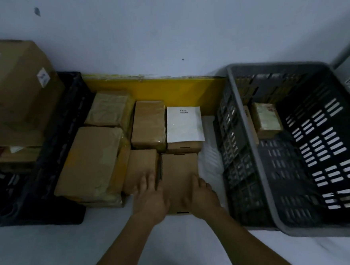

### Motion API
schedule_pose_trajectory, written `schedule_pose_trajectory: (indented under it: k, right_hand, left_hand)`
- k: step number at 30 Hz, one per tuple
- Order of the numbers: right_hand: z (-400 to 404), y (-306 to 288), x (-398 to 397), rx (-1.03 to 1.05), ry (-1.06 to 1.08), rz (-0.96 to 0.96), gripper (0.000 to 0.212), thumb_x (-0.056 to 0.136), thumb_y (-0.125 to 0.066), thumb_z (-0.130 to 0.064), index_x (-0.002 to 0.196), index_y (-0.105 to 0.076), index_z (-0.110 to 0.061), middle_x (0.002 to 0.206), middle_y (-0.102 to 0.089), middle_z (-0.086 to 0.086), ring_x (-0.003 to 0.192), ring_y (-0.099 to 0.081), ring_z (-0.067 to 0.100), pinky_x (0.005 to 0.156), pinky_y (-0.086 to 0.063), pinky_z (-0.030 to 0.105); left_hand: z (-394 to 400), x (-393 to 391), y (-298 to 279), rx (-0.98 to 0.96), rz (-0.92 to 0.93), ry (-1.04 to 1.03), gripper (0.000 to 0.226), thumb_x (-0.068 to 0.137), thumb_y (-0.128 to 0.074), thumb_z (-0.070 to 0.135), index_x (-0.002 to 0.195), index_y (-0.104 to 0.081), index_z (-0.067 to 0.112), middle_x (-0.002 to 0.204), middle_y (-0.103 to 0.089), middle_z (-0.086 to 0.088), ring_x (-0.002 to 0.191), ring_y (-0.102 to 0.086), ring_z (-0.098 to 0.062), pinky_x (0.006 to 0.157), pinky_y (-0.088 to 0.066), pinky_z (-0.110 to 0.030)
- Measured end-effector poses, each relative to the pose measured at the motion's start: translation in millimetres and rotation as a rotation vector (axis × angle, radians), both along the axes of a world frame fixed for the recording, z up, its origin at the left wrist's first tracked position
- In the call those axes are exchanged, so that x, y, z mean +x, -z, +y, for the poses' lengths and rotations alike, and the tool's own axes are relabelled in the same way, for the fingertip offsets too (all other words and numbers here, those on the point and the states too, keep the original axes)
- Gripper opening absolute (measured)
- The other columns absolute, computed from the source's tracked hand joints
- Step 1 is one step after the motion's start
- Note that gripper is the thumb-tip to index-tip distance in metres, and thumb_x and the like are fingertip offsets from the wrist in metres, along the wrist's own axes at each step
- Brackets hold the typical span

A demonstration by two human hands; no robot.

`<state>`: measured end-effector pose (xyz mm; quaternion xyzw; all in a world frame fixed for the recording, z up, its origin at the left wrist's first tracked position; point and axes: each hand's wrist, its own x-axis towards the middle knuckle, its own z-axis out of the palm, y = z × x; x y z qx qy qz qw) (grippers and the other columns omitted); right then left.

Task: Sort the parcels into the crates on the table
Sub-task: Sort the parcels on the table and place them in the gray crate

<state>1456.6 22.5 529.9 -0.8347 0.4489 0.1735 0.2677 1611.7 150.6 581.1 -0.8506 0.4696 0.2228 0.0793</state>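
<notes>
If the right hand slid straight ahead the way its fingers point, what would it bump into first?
Probably the box with the white label, just beyond the plain box the right hand rests on; depth is unclear.

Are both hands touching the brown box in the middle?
Touching. The head view shows the left hand and the right hand lying on the near end of the brown box, fingers on its cardboard top with no gap.
</notes>
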Motion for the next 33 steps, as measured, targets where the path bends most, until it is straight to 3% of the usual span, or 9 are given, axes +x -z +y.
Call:
schedule_pose_trajectory:
  k: [7,11,14,17,19,22,27,30,33]
  right_hand:
    - [11.1,-13.1,9.9,-0.025,0.053,-0.252,0.077,0.106,-0.051,-0.027,0.171,-0.014,-0.01,0.147,-0.055,0.014,0.116,-0.06,0.028,0.092,-0.054,0.039]
    - [13.7,-23.2,11.7,0.026,0.255,-0.42,0.077,0.103,-0.052,-0.015,0.172,-0.018,-0.022,0.137,-0.054,0.006,0.099,-0.06,0.018,0.082,-0.054,0.033]
    - [8.7,-33.0,11.8,0.107,0.374,-0.53,0.071,0.102,-0.056,-0.018,0.166,-0.03,-0.035,0.134,-0.061,-0.004,0.111,-0.066,0.017,0.088,-0.058,0.034]
    - [3.2,-53.0,11.2,0.185,0.422,-0.567,0.062,0.106,-0.056,-0.024,0.162,-0.036,-0.039,0.134,-0.068,-0.007,0.113,-0.068,0.018,0.094,-0.059,0.038]
    - [0.3,-68.1,9.3,0.181,0.456,-0.626,0.052,0.107,-0.058,-0.023,0.154,-0.044,-0.041,0.131,-0.069,-0.011,0.115,-0.068,0.018,0.096,-0.06,0.04]
    - [1.0,-93.5,4.3,0.168,0.526,-0.758,0.045,0.107,-0.062,-0.021,0.143,-0.049,-0.046,0.116,-0.065,-0.026,0.11,-0.07,0.005,0.09,-0.062,0.032]
    - [20.1,-136.2,4.2,0.076,0.439,-0.967,0.046,0.107,-0.066,-0.025,0.141,-0.05,-0.05,0.126,-0.066,-0.028,0.115,-0.064,-0.01,0.089,-0.058,0.017]
    - [34.3,-147.6,7.9,0.187,0.38,-1.089,0.042,0.112,-0.056,-0.026,0.153,-0.055,-0.039,0.144,-0.065,-0.021,0.133,-0.061,0.002,0.108,-0.056,0.033]
    - [36.7,-150.0,0.6,0.172,0.346,-1.103,0.038,0.113,-0.053,-0.026,0.148,-0.062,-0.037,0.146,-0.065,-0.017,0.139,-0.058,0.007,0.115,-0.052,0.042]
  left_hand:
    - [5.4,-2.2,9.9,-0.036,-0.052,0.065,0.059,0.105,-0.035,0.055,0.153,-0.049,0.024,0.176,0.01,-0.019,0.16,0.006,-0.049,0.125,-0.016,-0.065]
    - [3.0,2.5,7.1,0.001,-0.035,0.051,0.06,0.106,-0.032,0.058,0.154,-0.046,0.025,0.176,0.013,-0.016,0.161,0.009,-0.047,0.126,-0.015,-0.063]
    - [0.9,8.8,-3.0,0.002,-0.005,0.009,0.062,0.107,-0.034,0.06,0.16,-0.04,0.027,0.177,0.009,-0.011,0.162,0.01,-0.041,0.128,-0.015,-0.06]
    - [-1.1,13.4,-15.2,-0.063,0.07,-0.088,0.055,0.108,-0.038,0.056,0.153,-0.049,0.028,0.176,-0.012,-0.009,0.162,-0.004,-0.035,0.126,-0.024,-0.055]
    - [-4.8,15.0,-27.7,-0.205,0.116,-0.145,0.044,0.108,-0.042,0.052,0.142,-0.058,0.028,0.16,-0.042,-0.005,0.151,-0.034,-0.028,0.116,-0.041,-0.047]
    - [-18.2,8.9,-57.3,-0.437,0.317,-0.266,0.032,0.11,-0.048,0.045,0.134,-0.06,0.029,0.127,-0.062,0.008,0.113,-0.06,-0.011,0.093,-0.053,-0.033]
    - [-45.0,-18.3,-108.3,-0.616,0.746,-0.449,0.038,0.103,-0.054,0.061,0.135,-0.057,0.039,0.13,-0.063,0.019,0.117,-0.061,-0.001,0.092,-0.052,-0.026]
    - [-49.9,-28.2,-126.5,-0.747,0.972,-0.589,0.041,0.099,-0.062,0.062,0.131,-0.058,0.038,0.125,-0.07,0.017,0.107,-0.07,0.001,0.085,-0.057,-0.022]
    - [-48.3,-26.3,-129.0,-0.844,0.999,-0.752,0.031,0.104,-0.062,0.049,0.132,-0.062,0.037,0.124,-0.075,0.013,0.105,-0.074,-0.005,0.086,-0.062,-0.03]
